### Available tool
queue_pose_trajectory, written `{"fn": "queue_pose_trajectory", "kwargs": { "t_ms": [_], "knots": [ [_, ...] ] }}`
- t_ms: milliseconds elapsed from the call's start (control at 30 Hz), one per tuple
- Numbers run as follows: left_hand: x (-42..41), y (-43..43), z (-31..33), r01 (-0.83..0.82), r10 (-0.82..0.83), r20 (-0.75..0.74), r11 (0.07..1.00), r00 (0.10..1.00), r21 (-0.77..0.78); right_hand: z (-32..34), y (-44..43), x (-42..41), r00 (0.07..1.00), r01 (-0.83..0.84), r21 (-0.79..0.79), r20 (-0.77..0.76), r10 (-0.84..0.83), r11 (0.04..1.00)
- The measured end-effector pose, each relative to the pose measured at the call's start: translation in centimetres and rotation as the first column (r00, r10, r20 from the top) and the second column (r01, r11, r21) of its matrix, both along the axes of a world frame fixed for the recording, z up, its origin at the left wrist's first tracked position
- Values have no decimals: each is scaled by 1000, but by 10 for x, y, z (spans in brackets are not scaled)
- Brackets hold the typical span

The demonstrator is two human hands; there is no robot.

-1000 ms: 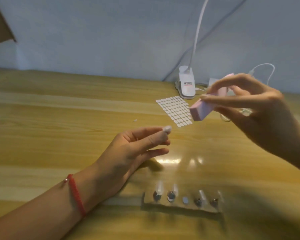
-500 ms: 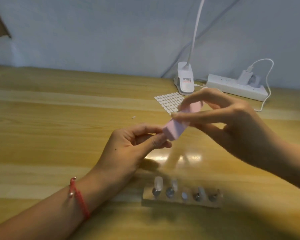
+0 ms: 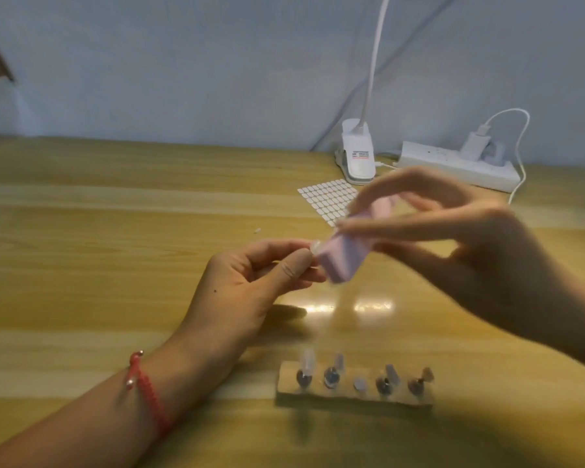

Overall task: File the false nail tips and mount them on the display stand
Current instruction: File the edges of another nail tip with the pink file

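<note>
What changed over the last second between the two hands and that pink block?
The right hand, gripping the pink rectangular filing block, moved down and left until the block's end met the small clear false nail tip. The left hand kept pinching that tip. The wooden display stand stayed put.

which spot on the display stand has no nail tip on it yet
The middle spot, third from either end: it looks flat and bare, while the two on each side carry upright clear tips.

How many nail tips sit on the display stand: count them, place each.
4 tips: on the first, second, fourth and fifth pegs from the left; middle peg looks bare.
</note>
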State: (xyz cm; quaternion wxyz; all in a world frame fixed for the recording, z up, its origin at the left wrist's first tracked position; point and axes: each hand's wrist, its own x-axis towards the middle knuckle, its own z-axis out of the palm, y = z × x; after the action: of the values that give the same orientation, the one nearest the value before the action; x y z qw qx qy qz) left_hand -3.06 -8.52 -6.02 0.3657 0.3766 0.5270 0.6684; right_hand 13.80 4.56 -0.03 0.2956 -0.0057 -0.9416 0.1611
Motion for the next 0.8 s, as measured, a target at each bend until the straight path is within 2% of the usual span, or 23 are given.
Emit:
{"fn": "queue_pose_trajectory", "kwargs": {
  "t_ms": [133,200,333,433,567,667,800],
  "knots": [
    [1,0,4,42,-43,11,999,999,20,-2,22,23,979,205,-24,-1,-205,978],
    [4,0,5,53,-52,-21,998,998,27,-9,12,19,989,149,-35,3,-149,988],
    [7,-2,4,60,-54,-100,997,993,51,-13,-9,-3,999,-37,92,38,33,995],
    [6,-3,4,57,-47,-130,996,990,71,-10,-7,-8,999,21,48,42,-23,999],
    [5,-2,2,68,-58,-125,994,990,82,-12,-8,-11,996,-61,98,70,54,993],
    [6,-3,3,50,-37,-161,995,986,82,-10,-6,-11,998,4,63,55,-8,998],
    [6,-1,2,8,4,-171,998,985,68,-12,-5,-12,992,-77,129,106,63,989]
  ]
}}
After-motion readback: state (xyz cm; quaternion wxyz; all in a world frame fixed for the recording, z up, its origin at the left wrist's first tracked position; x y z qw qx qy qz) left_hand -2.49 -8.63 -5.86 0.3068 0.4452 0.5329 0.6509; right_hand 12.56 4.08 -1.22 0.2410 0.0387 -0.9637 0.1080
